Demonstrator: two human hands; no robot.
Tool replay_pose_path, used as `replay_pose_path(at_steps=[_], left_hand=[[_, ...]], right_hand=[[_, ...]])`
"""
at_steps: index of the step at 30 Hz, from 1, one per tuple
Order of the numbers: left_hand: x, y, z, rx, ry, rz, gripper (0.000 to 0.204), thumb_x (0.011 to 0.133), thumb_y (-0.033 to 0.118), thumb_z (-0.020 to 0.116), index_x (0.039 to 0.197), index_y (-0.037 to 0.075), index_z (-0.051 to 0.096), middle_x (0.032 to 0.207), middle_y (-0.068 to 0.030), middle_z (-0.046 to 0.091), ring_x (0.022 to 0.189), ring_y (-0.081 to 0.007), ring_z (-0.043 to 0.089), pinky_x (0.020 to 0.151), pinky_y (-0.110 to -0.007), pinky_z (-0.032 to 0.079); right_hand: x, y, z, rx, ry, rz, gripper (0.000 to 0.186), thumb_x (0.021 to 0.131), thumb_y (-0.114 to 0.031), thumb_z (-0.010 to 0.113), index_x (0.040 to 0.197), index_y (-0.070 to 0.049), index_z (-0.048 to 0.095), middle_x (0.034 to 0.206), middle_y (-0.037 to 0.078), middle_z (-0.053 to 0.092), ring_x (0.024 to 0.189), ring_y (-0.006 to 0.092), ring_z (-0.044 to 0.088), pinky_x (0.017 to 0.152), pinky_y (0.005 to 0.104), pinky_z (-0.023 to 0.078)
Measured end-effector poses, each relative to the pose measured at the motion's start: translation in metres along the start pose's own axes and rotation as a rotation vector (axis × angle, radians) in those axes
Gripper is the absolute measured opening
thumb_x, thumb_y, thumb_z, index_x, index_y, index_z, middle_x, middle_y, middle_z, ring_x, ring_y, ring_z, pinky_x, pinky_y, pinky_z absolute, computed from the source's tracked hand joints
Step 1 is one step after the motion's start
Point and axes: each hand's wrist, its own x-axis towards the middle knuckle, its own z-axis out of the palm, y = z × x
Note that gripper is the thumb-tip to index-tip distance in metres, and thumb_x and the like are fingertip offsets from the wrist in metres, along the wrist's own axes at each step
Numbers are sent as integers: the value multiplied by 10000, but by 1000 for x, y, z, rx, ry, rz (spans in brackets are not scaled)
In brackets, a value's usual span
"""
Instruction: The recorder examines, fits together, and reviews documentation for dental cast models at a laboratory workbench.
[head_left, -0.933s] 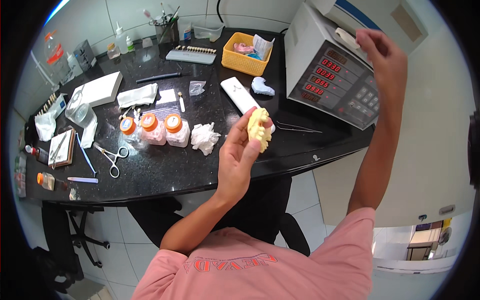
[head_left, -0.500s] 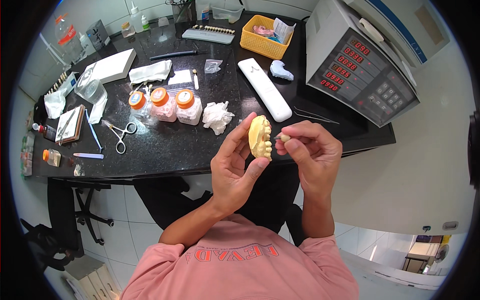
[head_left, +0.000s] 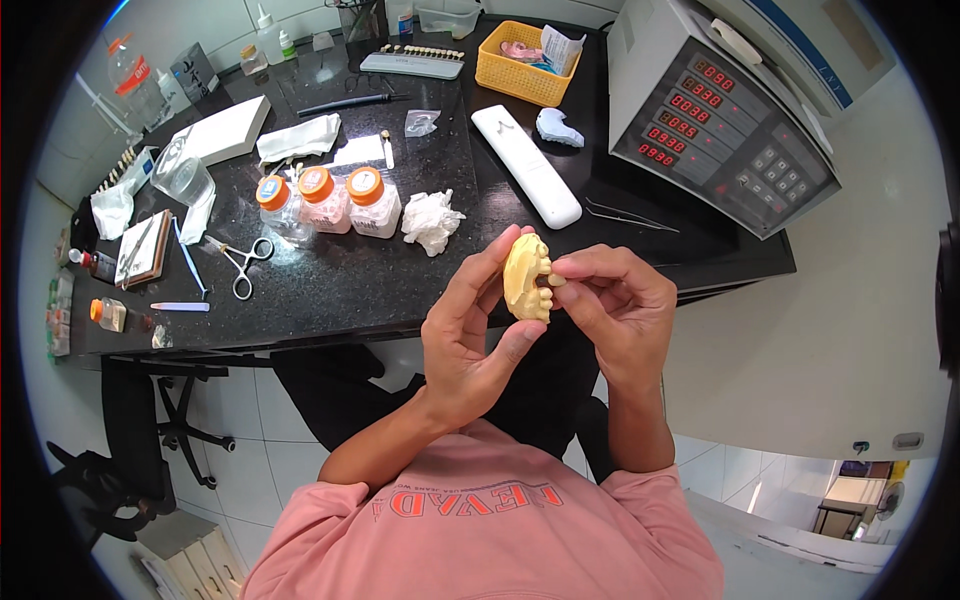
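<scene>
My left hand (head_left: pixel 462 340) is closed round a yellow plaster dental model (head_left: pixel 521 278), its fingers behind the top end and its thumb at the lower end. The model stands on edge with its row of teeth facing right, and a gap shows in the row. Between the thumb and index fingertips of my right hand (head_left: pixel 628 305) is a small pale tooth die (head_left: pixel 557 281), right beside that gap. Whether the die touches the model I cannot tell. Both hands are raised in front of the black counter's (head_left: pixel 360 310) near edge.
Orange-capped jars (head_left: pixel 374 205) and a crumpled tissue (head_left: pixel 432 222) stand beyond my left hand. Tweezers (head_left: pixel 632 215), a long white case (head_left: pixel 526 168) and a blue moulded piece (head_left: pixel 558 128) lie ahead. A yellow basket (head_left: pixel 520 85) and a grey machine with red displays (head_left: pixel 725 120) are farther back.
My right hand has moved slightly left, bringing the tooth die up to the model's gap; the die's dark pin no longer shows. The model has turned a little in my left hand.
</scene>
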Motion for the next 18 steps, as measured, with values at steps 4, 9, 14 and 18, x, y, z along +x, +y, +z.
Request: replay_pose_path(at_steps=[4,9,14,18], left_hand=[[0,-1,1,15,11,0,665,862,23,674,1429,-59,336,1404,-178,435,1289,-235,460,1098,-358,354],[0,0,0,33,8,-17,665,863,31,677,1428,-60,338,1396,-176,440,1281,-235,468,1099,-356,355],[-2,0,-2,49,1,-17,664,861,25,677,1427,-58,341,1396,-174,440,1280,-234,469,1098,-353,356],[-3,1,-2,56,-4,-23,666,851,9,679,1425,-55,348,1393,-173,445,1282,-234,469,1095,-351,362]], right_hand=[[-3,0,1,56,22,37,157,874,52,639,1029,80,651,992,142,678,875,165,678,814,274,569],[-4,1,1,74,38,45,176,877,38,642,1045,88,633,989,144,677,883,160,675,803,277,571],[-6,4,-2,64,31,58,187,872,38,649,1050,87,620,974,151,673,889,159,673,794,277,573],[-7,3,-2,94,29,70,174,868,40,653,1033,84,624,964,151,673,877,162,674,792,276,575]])
